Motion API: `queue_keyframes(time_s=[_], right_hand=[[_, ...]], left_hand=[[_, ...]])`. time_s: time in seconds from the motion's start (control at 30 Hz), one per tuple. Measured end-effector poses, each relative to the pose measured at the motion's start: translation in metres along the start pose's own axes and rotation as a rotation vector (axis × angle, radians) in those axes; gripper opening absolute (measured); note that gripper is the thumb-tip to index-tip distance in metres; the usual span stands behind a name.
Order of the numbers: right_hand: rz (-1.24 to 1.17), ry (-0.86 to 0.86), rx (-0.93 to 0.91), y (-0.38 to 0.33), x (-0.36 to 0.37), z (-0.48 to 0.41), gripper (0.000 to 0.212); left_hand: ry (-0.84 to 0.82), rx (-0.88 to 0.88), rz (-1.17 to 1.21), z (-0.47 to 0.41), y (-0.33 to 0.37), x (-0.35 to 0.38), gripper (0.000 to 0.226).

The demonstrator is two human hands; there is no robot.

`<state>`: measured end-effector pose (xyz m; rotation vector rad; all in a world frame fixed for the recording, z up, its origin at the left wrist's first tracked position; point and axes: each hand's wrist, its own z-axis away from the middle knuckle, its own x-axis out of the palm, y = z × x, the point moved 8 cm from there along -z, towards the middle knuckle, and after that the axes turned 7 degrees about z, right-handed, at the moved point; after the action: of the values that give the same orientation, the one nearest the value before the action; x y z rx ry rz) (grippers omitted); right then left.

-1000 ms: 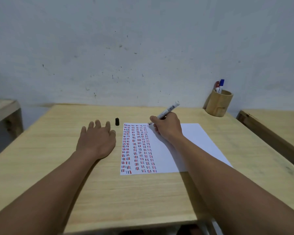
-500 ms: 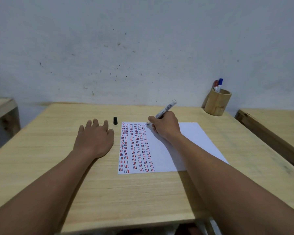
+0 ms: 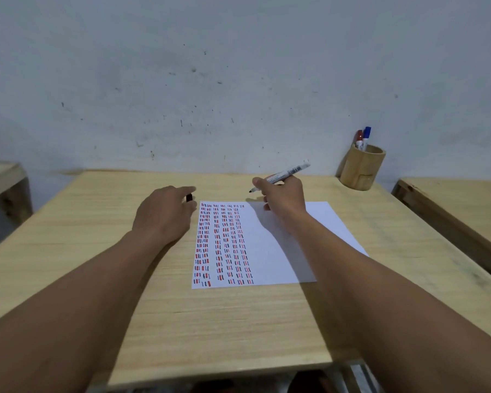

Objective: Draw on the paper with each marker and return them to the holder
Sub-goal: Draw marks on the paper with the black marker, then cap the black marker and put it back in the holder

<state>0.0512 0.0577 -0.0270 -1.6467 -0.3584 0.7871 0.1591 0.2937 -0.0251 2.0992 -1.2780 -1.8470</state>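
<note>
**Black marker lifted off the paper, cap under your left fingers**

Wooden surface [image 3: 238,321] carries a white sheet of paper [image 3: 275,251], whose left part is filled with columns of short red, blue and black strokes while its right part is bare. Your right hand [image 3: 284,198] is raised over the sheet's far edge, its grip clenched around the black marker [image 3: 288,173]. That marker is uncapped: its dark tip points left and slightly down, clear of the paper, and the white barrel slants up to the right, past your knuckles.

Your left hand [image 3: 165,214] rests just left of the sheet's far-left corner, palm down. Its fingertips are closing around the small black cap [image 3: 189,197], which shows between the index finger and thumb; whether the cap is actually pinched or only touched, you cannot tell from this view, nor whether it has left the wood.

At the far right corner, against the pale wall [image 3: 238,80], stands the round bamboo holder [image 3: 362,171], well apart from both hands. Two capped markers stand in it, a red marker [image 3: 359,139] on the left and a blue marker [image 3: 366,135] just beside it, both leaning slightly left. Another wooden bench [image 3: 459,211] lies to the right, separated by a gap.
</note>
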Motion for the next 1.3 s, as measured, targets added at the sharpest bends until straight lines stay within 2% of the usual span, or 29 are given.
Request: queue_keyframes(time_s=[0.17, 0.37, 0.47, 0.6, 0.93, 1.3], right_hand=[[-0.218, -0.056, 0.081, -0.006, -0.005, 0.011, 0.021], [-0.396, -0.126, 0.141, -0.017, -0.010, 0.024, 0.012], [-0.540, -0.110, 0.182, -0.026, -0.018, 0.029, 0.015], [-0.644, -0.098, 0.174, -0.042, -0.037, 0.034, 0.014], [-0.731, -0.140, 0.136, -0.061, -0.065, 0.044, 0.015], [-0.704, -0.199, 0.101, -0.070, -0.077, 0.050, 0.016]], left_hand=[[0.099, 0.027, 0.039, -0.006, 0.003, -0.008, 0.025], [0.175, -0.056, 0.469, -0.009, 0.048, -0.026, 0.012], [0.163, -0.098, 0.664, -0.009, 0.074, -0.030, 0.012], [0.116, -0.129, 0.809, -0.008, 0.102, -0.030, 0.008], [-0.018, -0.162, 0.974, 0.004, 0.150, -0.027, 0.006], [-0.007, -0.176, 0.996, 0.007, 0.161, -0.035, 0.009]])
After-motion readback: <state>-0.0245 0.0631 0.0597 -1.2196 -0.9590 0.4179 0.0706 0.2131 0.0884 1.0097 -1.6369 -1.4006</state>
